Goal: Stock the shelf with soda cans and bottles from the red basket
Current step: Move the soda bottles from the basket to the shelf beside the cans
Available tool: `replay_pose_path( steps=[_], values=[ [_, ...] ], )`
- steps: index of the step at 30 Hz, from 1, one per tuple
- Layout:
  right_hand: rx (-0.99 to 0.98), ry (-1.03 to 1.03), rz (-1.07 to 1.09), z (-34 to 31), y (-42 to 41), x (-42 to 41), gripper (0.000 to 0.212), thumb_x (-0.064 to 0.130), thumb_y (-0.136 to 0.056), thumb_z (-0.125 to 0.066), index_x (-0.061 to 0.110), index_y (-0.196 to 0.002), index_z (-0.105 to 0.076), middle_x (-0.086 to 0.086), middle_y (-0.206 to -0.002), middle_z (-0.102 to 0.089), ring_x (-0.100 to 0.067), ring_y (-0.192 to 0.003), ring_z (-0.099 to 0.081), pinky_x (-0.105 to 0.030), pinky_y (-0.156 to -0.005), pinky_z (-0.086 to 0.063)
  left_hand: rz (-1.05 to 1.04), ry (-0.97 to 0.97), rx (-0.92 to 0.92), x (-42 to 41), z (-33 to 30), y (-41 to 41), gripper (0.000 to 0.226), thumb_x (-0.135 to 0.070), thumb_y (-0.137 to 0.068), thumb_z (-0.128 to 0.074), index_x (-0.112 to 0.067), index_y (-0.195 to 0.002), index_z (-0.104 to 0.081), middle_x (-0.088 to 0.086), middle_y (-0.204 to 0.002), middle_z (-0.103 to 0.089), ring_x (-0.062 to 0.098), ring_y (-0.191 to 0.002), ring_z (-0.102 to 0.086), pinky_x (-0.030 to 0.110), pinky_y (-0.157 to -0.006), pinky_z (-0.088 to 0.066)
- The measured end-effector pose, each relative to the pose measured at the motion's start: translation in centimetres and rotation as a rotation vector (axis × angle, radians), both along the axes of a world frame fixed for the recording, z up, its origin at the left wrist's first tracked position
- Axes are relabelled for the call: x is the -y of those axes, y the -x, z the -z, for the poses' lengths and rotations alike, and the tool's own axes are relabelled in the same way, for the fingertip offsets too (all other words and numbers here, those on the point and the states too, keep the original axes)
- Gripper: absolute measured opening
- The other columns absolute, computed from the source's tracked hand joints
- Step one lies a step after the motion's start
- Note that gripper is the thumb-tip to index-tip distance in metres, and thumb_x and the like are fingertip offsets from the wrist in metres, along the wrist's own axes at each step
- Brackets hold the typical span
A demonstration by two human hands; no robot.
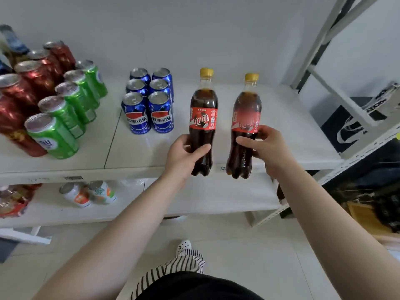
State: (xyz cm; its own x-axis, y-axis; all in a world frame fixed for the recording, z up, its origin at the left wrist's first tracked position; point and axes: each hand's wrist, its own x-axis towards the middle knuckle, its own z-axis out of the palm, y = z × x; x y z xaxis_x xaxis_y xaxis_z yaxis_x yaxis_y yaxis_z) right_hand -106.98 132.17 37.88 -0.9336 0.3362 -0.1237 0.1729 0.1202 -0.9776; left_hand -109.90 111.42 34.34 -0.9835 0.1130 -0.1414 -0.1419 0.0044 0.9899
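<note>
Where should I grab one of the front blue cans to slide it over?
Wrap the front right blue can around its round side wall, coming from the front shelf edge. It stands upright, another can touches its left, and more stand behind, so only the front and right are free.

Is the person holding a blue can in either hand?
No: the left hand and the right hand each grip a cola bottle; the blue cans stand untouched.

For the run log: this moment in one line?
left hand: holds left bottle | right hand: holds right bottle | shelf: bottles at front edge
</note>
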Motion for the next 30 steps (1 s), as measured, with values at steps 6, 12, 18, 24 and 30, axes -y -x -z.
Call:
replay_pose_path(
  steps=[6, 12, 18, 24, 30],
  values=[
    [-0.117, -0.025, 0.132, 0.2, 8.8, -1.2, 0.058, 0.005, -0.064, -0.084, 0.009, -0.115, -0.057, -0.001, -0.104, -0.064, -0.018, -0.087, -0.067, -0.032, -0.079, -0.054, -0.013, 0.063, -0.103, -2.3, -0.4, 9.2, 0.043, -0.015, -0.07, -0.082, -0.021, -0.105, -0.057, -0.013, -0.095, -0.066, 0.006, -0.09, -0.064, 0.02, -0.062, -0.053],
    [-0.236, -0.021, 0.079, 1.6, 14.1, -0.8, 0.056, 0.002, -0.062, -0.083, 0.016, -0.108, -0.053, 0.004, -0.103, -0.063, -0.011, -0.089, -0.066, -0.018, -0.073, -0.051, -0.023, 0.145, -0.192, -3.0, 0.3, 14.5, 0.048, -0.011, -0.068, -0.082, -0.022, -0.105, -0.053, -0.007, -0.1, -0.069, 0.006, -0.094, -0.066, 0.029, -0.075, -0.055],
    [-0.302, -0.05, -0.067, 3.0, 16.3, -1.6, 0.056, 0.0, -0.065, -0.081, 0.023, -0.106, -0.051, 0.005, -0.105, -0.063, -0.001, -0.089, -0.066, -0.013, -0.074, -0.05, -0.024, 0.193, -0.232, -3.7, 1.3, 16.6, 0.053, -0.011, -0.068, -0.082, -0.019, -0.11, -0.051, 0.002, -0.111, -0.069, 0.02, -0.107, -0.066, 0.038, -0.089, -0.056],
    [-0.277, -0.123, -0.131, 4.2, 16.2, -2.3, 0.057, 0.01, -0.067, -0.082, 0.025, -0.113, -0.051, 0.013, -0.103, -0.066, -0.002, -0.095, -0.063, -0.019, -0.08, -0.051, -0.051, 0.345, -0.281, -3.8, 1.6, 16.3, 0.056, -0.023, -0.07, -0.081, -0.018, -0.117, -0.051, 0.004, -0.119, -0.065, 0.02, -0.113, -0.061, 0.048, -0.096, -0.05],
    [-0.247, -0.168, -0.156, 5.1, 16.6, -2.8, 0.053, 0.011, -0.068, -0.082, 0.02, -0.114, -0.058, 0.012, -0.104, -0.067, -0.004, -0.096, -0.063, -0.01, -0.071, -0.049, -0.234, 0.621, -0.4, -4.9, 1.7, 15.4, 0.053, -0.038, -0.073, -0.077, -0.015, -0.116, -0.055, 0.005, -0.113, -0.063, 0.022, -0.106, -0.06, 0.042, -0.089, -0.051]
  ],
)
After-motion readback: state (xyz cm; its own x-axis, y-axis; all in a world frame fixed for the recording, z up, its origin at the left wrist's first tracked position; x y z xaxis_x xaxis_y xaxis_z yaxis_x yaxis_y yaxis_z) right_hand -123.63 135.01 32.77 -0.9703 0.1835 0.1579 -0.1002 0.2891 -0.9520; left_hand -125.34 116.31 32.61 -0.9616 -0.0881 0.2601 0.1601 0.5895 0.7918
